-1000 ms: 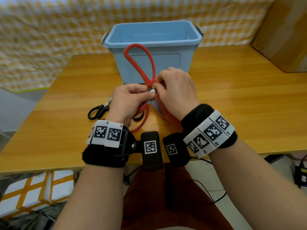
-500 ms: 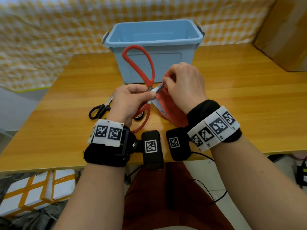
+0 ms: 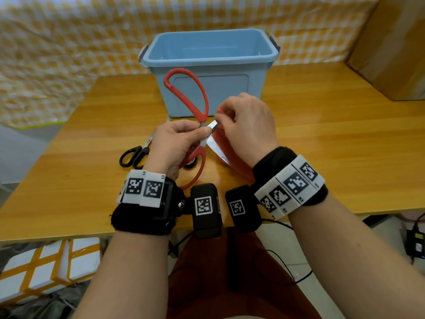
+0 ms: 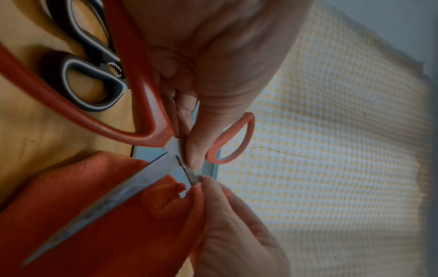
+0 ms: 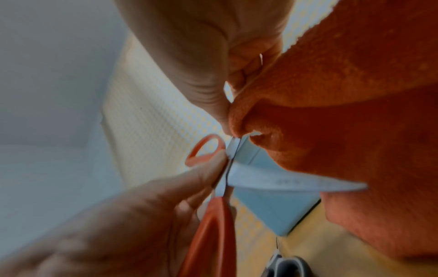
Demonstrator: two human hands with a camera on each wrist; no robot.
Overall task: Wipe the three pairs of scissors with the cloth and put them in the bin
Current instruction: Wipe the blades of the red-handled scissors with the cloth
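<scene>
Above the wooden table [image 3: 322, 139], in front of the pale blue plastic bin [image 3: 210, 65], the left hand [image 3: 174, 146] pinches the open red-handled scissors [image 3: 197, 104] at the pivot while the right hand [image 3: 248, 127], knuckles up, pinches the orange cloth [image 4: 113, 224] around one blade.

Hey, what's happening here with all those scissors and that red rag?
A person is cleaning scissors. The left hand holds the red-handled scissors open near the pivot, while the right hand pinches an orange-red cloth around one blade. Two darker pairs, the black scissors and the grey-trimmed pair, lie on the table. The blue bin looks empty from here.
</scene>
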